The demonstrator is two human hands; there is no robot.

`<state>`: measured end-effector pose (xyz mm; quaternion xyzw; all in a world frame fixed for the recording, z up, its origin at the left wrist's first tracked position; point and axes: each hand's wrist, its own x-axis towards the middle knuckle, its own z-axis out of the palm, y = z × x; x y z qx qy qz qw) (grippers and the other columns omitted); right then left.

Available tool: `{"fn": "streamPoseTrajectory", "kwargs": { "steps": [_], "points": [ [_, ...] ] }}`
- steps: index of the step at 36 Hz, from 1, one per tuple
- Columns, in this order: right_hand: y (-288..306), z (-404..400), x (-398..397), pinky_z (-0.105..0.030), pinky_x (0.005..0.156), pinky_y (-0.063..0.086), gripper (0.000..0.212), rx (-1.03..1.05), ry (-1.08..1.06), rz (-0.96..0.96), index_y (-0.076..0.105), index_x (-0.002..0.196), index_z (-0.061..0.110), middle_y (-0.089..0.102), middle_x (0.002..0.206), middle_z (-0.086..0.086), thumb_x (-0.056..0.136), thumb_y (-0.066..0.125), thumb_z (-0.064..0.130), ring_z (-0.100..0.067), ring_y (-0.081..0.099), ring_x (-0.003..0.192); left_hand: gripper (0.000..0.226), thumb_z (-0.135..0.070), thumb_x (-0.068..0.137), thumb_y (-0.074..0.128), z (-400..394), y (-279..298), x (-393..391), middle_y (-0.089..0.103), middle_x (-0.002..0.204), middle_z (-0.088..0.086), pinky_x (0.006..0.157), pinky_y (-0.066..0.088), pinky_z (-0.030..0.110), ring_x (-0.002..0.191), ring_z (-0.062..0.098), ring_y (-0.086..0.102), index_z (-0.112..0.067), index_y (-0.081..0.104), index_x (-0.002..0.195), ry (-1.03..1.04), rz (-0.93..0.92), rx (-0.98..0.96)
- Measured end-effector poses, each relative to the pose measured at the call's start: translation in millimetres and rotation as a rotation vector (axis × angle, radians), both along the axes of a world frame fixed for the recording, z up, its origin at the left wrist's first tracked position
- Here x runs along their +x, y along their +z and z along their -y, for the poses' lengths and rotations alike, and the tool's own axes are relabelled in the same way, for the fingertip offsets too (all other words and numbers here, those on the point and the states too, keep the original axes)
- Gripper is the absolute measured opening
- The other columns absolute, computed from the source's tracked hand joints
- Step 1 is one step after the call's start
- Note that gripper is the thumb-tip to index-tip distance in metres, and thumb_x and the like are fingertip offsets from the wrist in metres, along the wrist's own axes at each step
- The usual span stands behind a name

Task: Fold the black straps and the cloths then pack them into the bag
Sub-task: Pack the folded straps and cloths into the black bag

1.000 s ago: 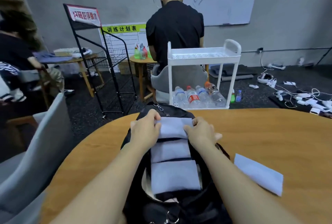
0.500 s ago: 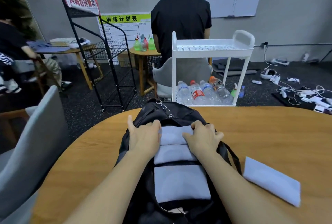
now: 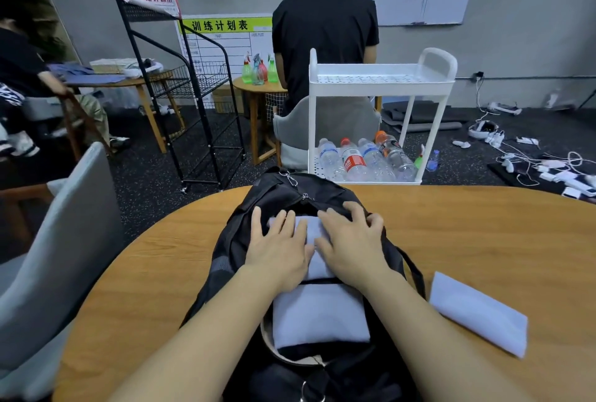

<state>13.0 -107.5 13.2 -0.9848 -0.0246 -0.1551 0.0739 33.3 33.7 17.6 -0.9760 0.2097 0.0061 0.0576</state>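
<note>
A black bag [image 3: 283, 195] lies open on the wooden table [image 3: 483, 234], its mouth toward me. Folded pale lavender cloths lie in a row inside it. The nearest cloth [image 3: 319, 314] sits uncovered in the opening. My left hand [image 3: 277, 246] and my right hand [image 3: 351, 243] press flat, fingers spread, on the far cloth [image 3: 309, 227] deep in the bag. A black strap [image 3: 319, 280] crosses between the cloths. Another folded cloth [image 3: 477, 311] lies on the table to the right of the bag.
A grey chair [image 3: 58, 240] stands at the table's left edge. Beyond the far edge stands a white cart [image 3: 380, 82] holding water bottles, a black wire rack [image 3: 180, 88], and a person in black facing away. Cables litter the floor at right.
Both hands slid from the sides of the far cloth onto its top and now press it flat. The head camera moved closer and tilted.
</note>
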Motion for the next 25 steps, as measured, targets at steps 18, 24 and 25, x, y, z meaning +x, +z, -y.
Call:
{"fn": "streamPoseTrajectory", "kwargs": {
  "steps": [18, 24, 25],
  "points": [
    [-8, 14, -15, -0.037, 0.094, 0.01, 0.035, 0.182, 0.021, -0.148, 0.049, 0.131, 0.025, 0.046, 0.142, 0.01, 0.104, 0.028, 0.033, -0.022, 0.015, 0.142, 0.056, -0.045, 0.105, 0.005, -5, 9, -16, 0.001, 0.165, 0.003, 0.106, -0.026, 0.06, 0.151, 0.018, -0.005, -0.026, -0.001, 0.157, 0.021, -0.051, 0.023],
    [4, 50, -50, -0.03, 0.088, 0.013, 0.036, 0.343, -0.146, 0.075, 0.057, 0.133, 0.029, 0.059, 0.126, 0.005, 0.101, 0.04, 0.03, -0.018, 0.028, 0.135, 0.055, -0.045, 0.105, 0.004, 9, 26, -38, -0.001, 0.165, 0.002, 0.109, -0.025, 0.059, 0.151, 0.016, -0.008, -0.027, -0.005, 0.156, -0.003, -0.026, -0.038],
    [2, 59, -58, -0.029, 0.086, 0.013, 0.036, 0.355, -0.18, 0.083, 0.057, 0.133, 0.03, 0.061, 0.124, 0.003, 0.101, 0.041, 0.03, -0.017, 0.029, 0.133, 0.055, -0.045, 0.105, 0.004, 15, 27, -43, 0.0, 0.165, 0.002, 0.11, -0.023, 0.06, 0.151, 0.016, -0.007, -0.027, -0.005, 0.156, -0.015, -0.021, -0.044]
  ]
}}
